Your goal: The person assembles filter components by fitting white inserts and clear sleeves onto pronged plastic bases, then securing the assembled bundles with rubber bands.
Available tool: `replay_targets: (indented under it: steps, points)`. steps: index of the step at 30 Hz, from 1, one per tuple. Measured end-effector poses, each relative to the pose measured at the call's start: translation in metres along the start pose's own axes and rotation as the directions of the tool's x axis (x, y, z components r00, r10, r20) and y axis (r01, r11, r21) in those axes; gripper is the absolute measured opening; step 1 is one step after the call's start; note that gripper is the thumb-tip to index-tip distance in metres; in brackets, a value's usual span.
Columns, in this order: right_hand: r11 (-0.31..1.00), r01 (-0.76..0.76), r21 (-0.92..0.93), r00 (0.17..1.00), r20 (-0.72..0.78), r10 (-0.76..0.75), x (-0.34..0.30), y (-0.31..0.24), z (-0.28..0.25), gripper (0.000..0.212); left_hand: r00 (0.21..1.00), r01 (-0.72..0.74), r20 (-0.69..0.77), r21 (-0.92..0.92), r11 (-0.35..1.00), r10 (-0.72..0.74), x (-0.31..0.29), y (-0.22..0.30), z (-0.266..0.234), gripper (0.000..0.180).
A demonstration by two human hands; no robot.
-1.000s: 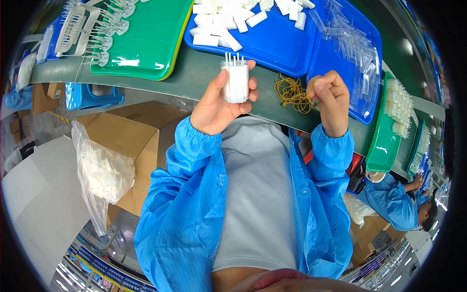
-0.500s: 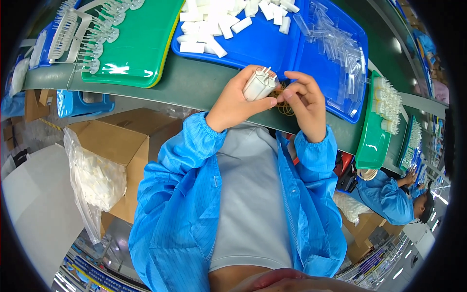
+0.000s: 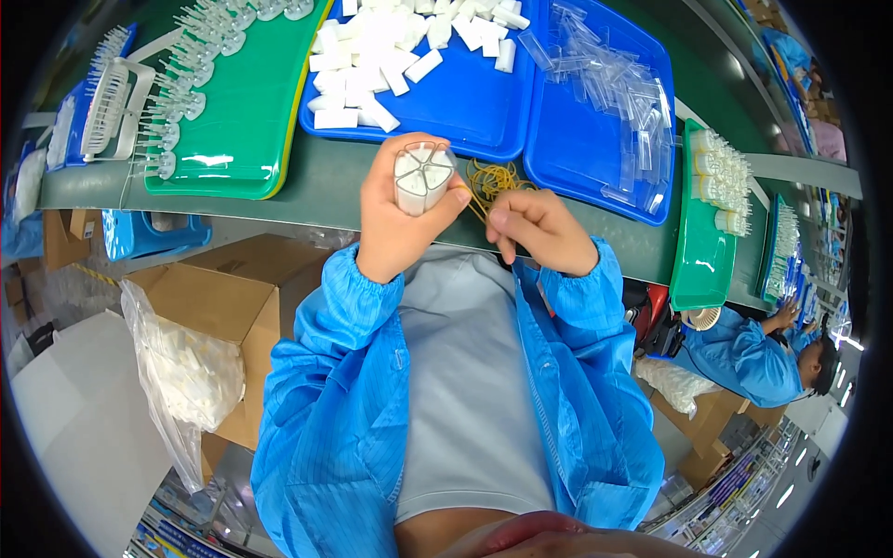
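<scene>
My left hand (image 3: 383, 223) is wrapped round a bundle of white wedge-shaped pieces in clear plastic sleeves (image 3: 425, 177), held upright as a round cluster, its segmented end facing up. Beside it, my right hand (image 3: 551, 232) has thumb and fingers pinched on a yellow rubber band (image 3: 477, 205). That band is drawn out between the left thumb and the right fingertips. A loose heap of yellow rubber bands (image 3: 495, 177) lies on the green table just beyond my hands.
A blue tray (image 3: 446, 116) holds white blocks; the blue tray (image 3: 558, 149) beside it holds clear plastic sleeves. Green trays stand left (image 3: 233, 130) and right (image 3: 702, 270), with spiky white assemblies. Below are an open carton (image 3: 214, 298) and a blue stool (image 3: 153, 237). A co-worker (image 3: 753, 353) sits at right.
The bundle has moved left and tipped so its end faces up. My right hand has drawn lower, away from the bundle, and a stretched rubber band now shows between my hands.
</scene>
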State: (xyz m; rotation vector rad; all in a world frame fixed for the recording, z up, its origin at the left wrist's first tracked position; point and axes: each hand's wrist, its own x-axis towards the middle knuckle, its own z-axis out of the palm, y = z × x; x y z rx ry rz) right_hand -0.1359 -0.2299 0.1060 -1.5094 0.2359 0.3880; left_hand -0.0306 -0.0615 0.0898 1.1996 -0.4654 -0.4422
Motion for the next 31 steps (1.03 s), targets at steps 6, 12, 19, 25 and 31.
replay_targets:
  steps: [6,12,19,25,31]
  points:
    - [0.68,0.733,-0.026,0.675,-0.096,-0.731,-0.004,-0.009,0.016,0.02,0.999,0.041,-0.005,-0.029,0.999,-0.041,-0.001,-0.014,-0.007,0.044]
    - [0.825,0.566,-0.004,0.823,-0.05,-0.565,-0.007,-0.016,0.016,0.039,0.963,0.16,0.23,-0.053,0.986,-0.143,-0.014,-0.009,-0.008,0.052]
    - [0.658,0.456,-0.6,0.825,0.007,-0.565,0.004,-0.045,0.013,0.05,0.961,0.007,0.251,0.405,0.914,-0.119,-0.01,-0.005,-0.012,0.095]
    - [0.48,0.474,-0.738,0.822,0.175,-0.542,0.027,-0.039,0.017,0.039,0.955,0.111,0.193,0.466,0.878,-0.224,-0.013,-0.006,-0.003,0.108]
    - [0.89,0.363,-0.277,0.931,0.056,-0.362,0.021,-0.034,0.013,0.073,0.929,0.294,0.242,-0.028,0.955,-0.279,-0.013,0.008,-0.021,0.115]
